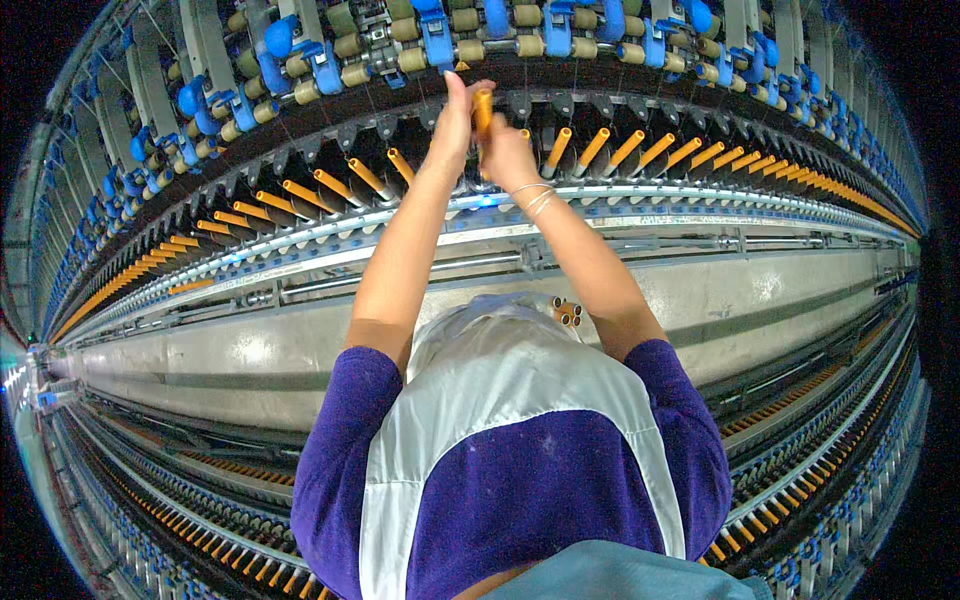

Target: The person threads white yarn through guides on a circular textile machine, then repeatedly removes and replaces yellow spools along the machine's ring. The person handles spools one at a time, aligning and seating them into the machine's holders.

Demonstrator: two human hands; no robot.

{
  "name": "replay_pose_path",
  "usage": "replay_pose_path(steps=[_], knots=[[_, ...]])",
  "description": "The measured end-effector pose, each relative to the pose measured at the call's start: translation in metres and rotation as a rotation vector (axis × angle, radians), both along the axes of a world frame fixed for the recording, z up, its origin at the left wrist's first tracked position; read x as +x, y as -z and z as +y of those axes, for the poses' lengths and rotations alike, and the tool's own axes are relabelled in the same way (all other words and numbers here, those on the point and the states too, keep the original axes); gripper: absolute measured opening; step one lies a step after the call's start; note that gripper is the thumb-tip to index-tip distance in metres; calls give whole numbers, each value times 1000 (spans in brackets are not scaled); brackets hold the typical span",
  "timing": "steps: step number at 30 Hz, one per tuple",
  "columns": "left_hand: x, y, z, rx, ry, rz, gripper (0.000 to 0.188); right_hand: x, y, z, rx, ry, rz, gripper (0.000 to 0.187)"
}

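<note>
- Fingers [494, 136] of the right hand [510, 158] close around an orange tube [484, 108], which stands roughly upright above the front edge of the machine's silver rail [650, 192], near the middle of its length.
- The left hand [455, 125] is raised just beside that tube, thumb pointing up toward the blue levers [435, 40]; its other fingers are partly hidden, and blur around the tube makes it hard to be sure, so whether they grip anything cannot be told.
- Thin bracelets [538, 193] circle the right wrist.
- More orange tubes [624, 150] stand in a long row behind the rail's front edge, running toward its left and right ends, each apart from its neighbour where the row is nearest the person.
- Black guides [387, 127] sit in a line above the row, and higher up beige rollers [530, 45] alternate with the blue levers.
- A small blue light [488, 201] shines at the rail, below the hands.
- The person wears a purple top [540, 490] and a white apron [530, 360]; a cluster of tube ends [568, 311] shows at the apron's upper right edge, near the right forearm.
</note>
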State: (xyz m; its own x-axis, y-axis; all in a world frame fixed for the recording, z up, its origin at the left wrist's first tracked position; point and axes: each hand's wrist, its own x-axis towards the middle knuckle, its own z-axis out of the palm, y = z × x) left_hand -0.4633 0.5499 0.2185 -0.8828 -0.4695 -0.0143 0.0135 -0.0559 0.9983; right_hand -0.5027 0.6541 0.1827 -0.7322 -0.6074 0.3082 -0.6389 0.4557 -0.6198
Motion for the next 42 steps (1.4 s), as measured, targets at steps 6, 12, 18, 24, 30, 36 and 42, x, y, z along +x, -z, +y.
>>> replay_pose_path(steps=[6,12,18,24,30,36,42], knots=[[-1,19,32,-7,84,139,69,0,3,29,198,-85,-218,10],[-13,-24,1,78,33,256,80,-19,-32,17,-299,-112,-73,16],[-19,12,5,-328,-52,319,64,-7,5,1,16,-148,-27,13],[-11,76,27,-680,-181,-43,43,19,71,65,624,-676,-132,21],[3,75,24,-601,-66,-22,43,48,192,59,326,-582,-109,31],[170,125,52,-305,-203,-117,40,49,230,35,609,-623,-24,35],[303,251,-60,688,-480,-486,21,79,203,-5,963,-824,-72,26]])
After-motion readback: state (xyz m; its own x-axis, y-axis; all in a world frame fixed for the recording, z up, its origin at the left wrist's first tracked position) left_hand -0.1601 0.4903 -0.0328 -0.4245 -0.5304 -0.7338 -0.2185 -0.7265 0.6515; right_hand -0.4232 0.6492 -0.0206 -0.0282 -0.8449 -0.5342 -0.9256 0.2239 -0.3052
